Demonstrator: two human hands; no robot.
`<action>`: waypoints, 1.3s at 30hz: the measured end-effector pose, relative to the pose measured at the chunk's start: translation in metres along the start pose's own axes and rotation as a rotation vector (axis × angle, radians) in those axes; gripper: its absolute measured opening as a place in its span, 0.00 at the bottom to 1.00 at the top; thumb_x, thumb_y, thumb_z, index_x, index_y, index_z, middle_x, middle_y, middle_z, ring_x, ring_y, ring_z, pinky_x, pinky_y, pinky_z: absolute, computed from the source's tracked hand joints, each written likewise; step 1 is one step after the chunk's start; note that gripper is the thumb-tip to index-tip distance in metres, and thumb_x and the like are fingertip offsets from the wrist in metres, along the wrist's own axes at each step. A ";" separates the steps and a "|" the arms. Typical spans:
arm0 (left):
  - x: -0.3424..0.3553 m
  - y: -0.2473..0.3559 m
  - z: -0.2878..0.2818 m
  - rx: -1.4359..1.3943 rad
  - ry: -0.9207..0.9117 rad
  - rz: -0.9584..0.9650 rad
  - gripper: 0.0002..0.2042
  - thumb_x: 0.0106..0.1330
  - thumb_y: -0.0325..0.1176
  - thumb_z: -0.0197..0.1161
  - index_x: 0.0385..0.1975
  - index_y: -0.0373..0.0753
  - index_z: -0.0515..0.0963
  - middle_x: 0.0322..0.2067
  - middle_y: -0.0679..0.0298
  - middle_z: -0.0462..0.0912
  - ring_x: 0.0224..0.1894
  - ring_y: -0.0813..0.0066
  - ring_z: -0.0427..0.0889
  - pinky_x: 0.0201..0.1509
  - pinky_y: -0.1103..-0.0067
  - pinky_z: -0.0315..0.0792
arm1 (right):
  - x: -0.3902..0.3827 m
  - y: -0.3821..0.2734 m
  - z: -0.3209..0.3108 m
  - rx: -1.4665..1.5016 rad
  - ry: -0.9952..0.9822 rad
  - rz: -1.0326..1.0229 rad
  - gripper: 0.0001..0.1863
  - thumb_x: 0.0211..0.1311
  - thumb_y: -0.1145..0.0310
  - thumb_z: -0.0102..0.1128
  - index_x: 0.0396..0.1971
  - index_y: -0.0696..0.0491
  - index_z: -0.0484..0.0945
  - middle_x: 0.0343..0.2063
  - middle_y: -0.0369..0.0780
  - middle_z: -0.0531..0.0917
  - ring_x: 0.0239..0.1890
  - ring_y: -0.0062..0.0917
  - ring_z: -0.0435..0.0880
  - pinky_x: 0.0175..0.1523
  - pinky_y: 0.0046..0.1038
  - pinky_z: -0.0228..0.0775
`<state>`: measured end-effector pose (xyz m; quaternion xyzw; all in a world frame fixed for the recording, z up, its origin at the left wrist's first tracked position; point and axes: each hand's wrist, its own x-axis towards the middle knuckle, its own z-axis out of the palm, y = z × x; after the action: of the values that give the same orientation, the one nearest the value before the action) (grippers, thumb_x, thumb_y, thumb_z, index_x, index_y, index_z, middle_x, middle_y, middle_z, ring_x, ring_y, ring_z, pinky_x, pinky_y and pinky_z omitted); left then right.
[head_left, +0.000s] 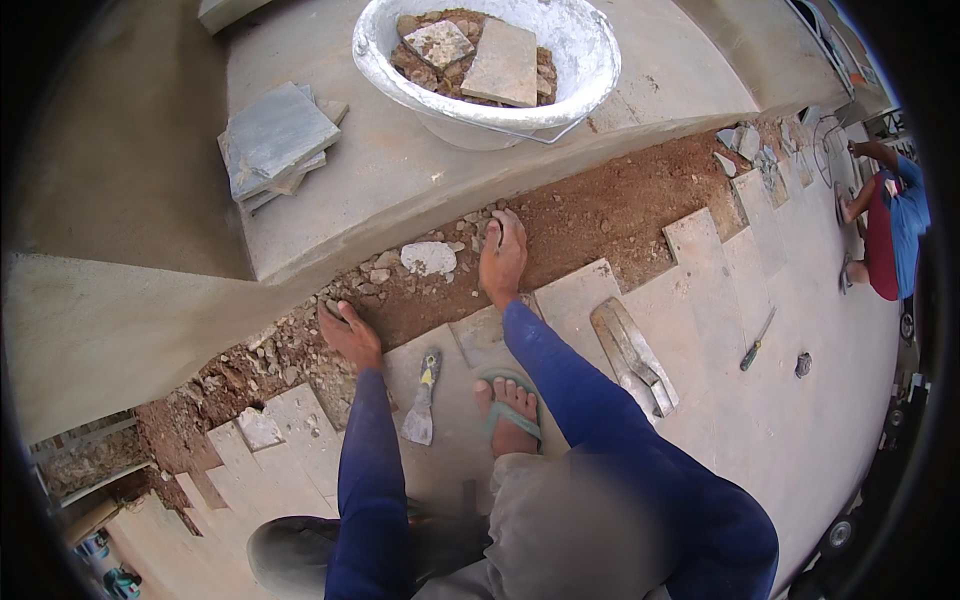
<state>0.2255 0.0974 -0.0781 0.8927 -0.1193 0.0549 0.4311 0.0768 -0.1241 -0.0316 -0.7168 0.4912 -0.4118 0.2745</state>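
My L hand [350,338] is loosely cupped, thumb apart from fingers; my R hand [504,258] is curled, can't tell if it's closed on a stone. Btwn them, in the dirt strip [600,205], lie small stones [378,275] & a whitish chunk [429,258] just L of my R hand. Stones look light, hard, gritty: scoop w/ both palms. Chunk's prob. heavier, maybe crumbly; grip opp. edges. Beyond my R hand, up on the ledge [380,170], a white-smeared bucket [587,58] holds reddish soil [412,68] & tile pcs [502,65]; prob. heavy, wire handle [552,141] hanging on my side.
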 end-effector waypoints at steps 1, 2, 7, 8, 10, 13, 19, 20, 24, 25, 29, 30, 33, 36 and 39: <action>-0.006 0.011 0.006 -0.049 0.020 -0.006 0.35 0.75 0.56 0.44 0.63 0.24 0.63 0.62 0.39 0.66 0.66 0.44 0.63 0.71 0.60 0.53 | -0.011 -0.012 0.004 -0.009 -0.005 -0.044 0.16 0.71 0.64 0.49 0.49 0.59 0.76 0.55 0.52 0.76 0.60 0.48 0.71 0.65 0.44 0.60; -0.012 0.021 0.008 -0.091 0.010 -0.033 0.35 0.75 0.56 0.44 0.63 0.25 0.63 0.62 0.40 0.66 0.66 0.45 0.63 0.71 0.60 0.53 | -0.019 -0.019 0.008 -0.021 -0.009 -0.086 0.16 0.71 0.64 0.49 0.49 0.59 0.76 0.54 0.52 0.76 0.59 0.48 0.71 0.65 0.44 0.60; -0.018 0.037 0.001 -0.083 -0.026 -0.036 0.34 0.76 0.55 0.41 0.65 0.27 0.62 0.65 0.40 0.62 0.69 0.45 0.59 0.73 0.60 0.51 | -0.015 -0.024 0.000 0.095 -0.047 -0.018 0.19 0.73 0.60 0.49 0.53 0.59 0.75 0.55 0.54 0.75 0.61 0.48 0.71 0.66 0.43 0.60; -0.014 0.039 0.002 -0.052 0.001 -0.032 0.34 0.76 0.55 0.41 0.65 0.27 0.61 0.65 0.40 0.61 0.69 0.45 0.58 0.73 0.60 0.51 | -0.003 -0.019 -0.001 0.056 0.016 -0.013 0.20 0.73 0.60 0.48 0.53 0.59 0.75 0.55 0.54 0.75 0.61 0.48 0.71 0.66 0.43 0.60; -0.001 0.033 0.010 -0.006 0.020 -0.065 0.35 0.76 0.57 0.40 0.66 0.28 0.60 0.68 0.41 0.59 0.71 0.44 0.54 0.74 0.59 0.49 | 0.014 -0.007 0.000 -0.042 0.154 0.006 0.21 0.73 0.60 0.48 0.55 0.60 0.74 0.55 0.55 0.75 0.61 0.50 0.71 0.66 0.44 0.61; 0.005 0.036 0.021 -0.024 -0.034 -0.121 0.37 0.75 0.58 0.40 0.68 0.28 0.58 0.69 0.42 0.58 0.73 0.45 0.53 0.74 0.59 0.47 | 0.006 -0.006 0.015 -0.041 -0.038 -0.026 0.22 0.72 0.61 0.50 0.57 0.61 0.73 0.58 0.56 0.72 0.64 0.51 0.67 0.67 0.46 0.58; -0.011 0.057 0.029 -0.035 0.046 -0.141 0.36 0.75 0.57 0.40 0.69 0.30 0.57 0.67 0.42 0.62 0.71 0.46 0.58 0.74 0.60 0.45 | -0.031 -0.036 0.035 0.062 -0.083 -0.001 0.18 0.70 0.62 0.52 0.51 0.59 0.78 0.54 0.52 0.77 0.63 0.50 0.71 0.66 0.44 0.62; -0.013 0.060 0.027 -0.028 0.051 -0.159 0.35 0.75 0.56 0.41 0.69 0.30 0.57 0.67 0.42 0.63 0.70 0.47 0.59 0.74 0.60 0.45 | -0.040 -0.041 0.036 0.079 -0.094 -0.026 0.17 0.70 0.62 0.53 0.50 0.58 0.79 0.53 0.51 0.78 0.62 0.50 0.71 0.65 0.44 0.64; -0.014 0.082 0.026 -0.188 0.004 -0.196 0.33 0.74 0.53 0.43 0.68 0.31 0.60 0.66 0.45 0.65 0.69 0.47 0.61 0.74 0.60 0.42 | -0.073 -0.068 0.048 0.159 -0.191 -0.060 0.18 0.68 0.61 0.54 0.48 0.58 0.80 0.52 0.50 0.80 0.59 0.48 0.75 0.62 0.40 0.67; -0.011 0.077 0.027 -0.148 0.029 -0.133 0.28 0.74 0.49 0.47 0.63 0.32 0.67 0.62 0.46 0.71 0.66 0.47 0.66 0.72 0.59 0.51 | -0.081 -0.078 0.051 0.181 -0.203 -0.059 0.17 0.67 0.60 0.56 0.47 0.57 0.81 0.51 0.49 0.81 0.58 0.47 0.76 0.61 0.40 0.68; -0.008 0.052 0.010 0.145 -0.060 0.186 0.17 0.73 0.42 0.52 0.48 0.32 0.75 0.44 0.48 0.81 0.47 0.52 0.80 0.50 0.64 0.71 | -0.094 -0.106 0.045 0.480 -0.408 0.207 0.20 0.64 0.58 0.61 0.49 0.56 0.81 0.50 0.49 0.81 0.56 0.45 0.78 0.60 0.39 0.70; -0.015 0.064 0.009 0.095 -0.149 0.081 0.14 0.72 0.39 0.53 0.43 0.32 0.76 0.38 0.50 0.83 0.40 0.54 0.82 0.42 0.67 0.74 | -0.095 -0.099 0.046 0.454 -0.399 0.222 0.20 0.63 0.58 0.61 0.49 0.54 0.81 0.50 0.48 0.81 0.55 0.44 0.79 0.59 0.38 0.71; -0.014 0.053 0.009 -0.155 -0.073 0.036 0.13 0.71 0.36 0.56 0.41 0.30 0.76 0.34 0.51 0.82 0.35 0.60 0.82 0.39 0.68 0.73 | -0.095 -0.105 0.045 0.485 -0.461 0.302 0.18 0.62 0.62 0.62 0.50 0.53 0.81 0.51 0.47 0.81 0.54 0.39 0.80 0.58 0.35 0.71; -0.020 0.056 -0.002 -0.526 -0.040 -0.062 0.12 0.74 0.36 0.51 0.42 0.31 0.73 0.35 0.57 0.80 0.36 0.70 0.77 0.41 0.72 0.72 | -0.093 -0.118 0.028 0.539 -0.484 0.239 0.18 0.61 0.60 0.62 0.49 0.52 0.82 0.48 0.46 0.82 0.52 0.40 0.81 0.57 0.35 0.73; -0.025 0.092 -0.018 -0.333 -0.026 -0.052 0.16 0.75 0.39 0.48 0.48 0.29 0.73 0.40 0.52 0.81 0.39 0.64 0.80 0.45 0.71 0.73 | -0.082 -0.134 0.003 0.591 -0.514 0.243 0.17 0.60 0.66 0.62 0.48 0.54 0.83 0.48 0.46 0.82 0.52 0.36 0.81 0.57 0.32 0.72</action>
<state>0.1778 0.0601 -0.0022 0.8123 -0.1091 0.0113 0.5728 0.1290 0.0015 0.0476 -0.6234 0.3481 -0.3072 0.6292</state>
